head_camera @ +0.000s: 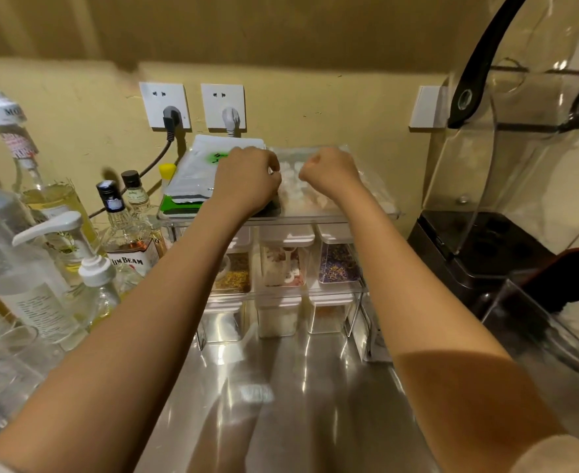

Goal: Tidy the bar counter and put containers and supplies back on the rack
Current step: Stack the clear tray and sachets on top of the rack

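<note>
A clear acrylic rack [377, 213] stands against the yellow wall on the steel counter [281, 387]. On its top shelf lie a white and green pouch [199, 175] on the left and a clear plastic bag of white pieces [301, 192] on the right. My left hand [247, 180] and my right hand [329, 170] are both curled over the bag's near-left part and pinch its plastic between them. Below, the rack's two lower shelves hold several clear lidded containers [283, 264] with dried ingredients.
Bottles crowd the left side: a Jim Beam bottle [127, 247], a pump bottle [93, 278] and a tall syrup bottle [18, 145]. Two wall sockets [165, 104] with plugged cables sit behind the rack. A blender with a clear cover [520, 158] stands at the right.
</note>
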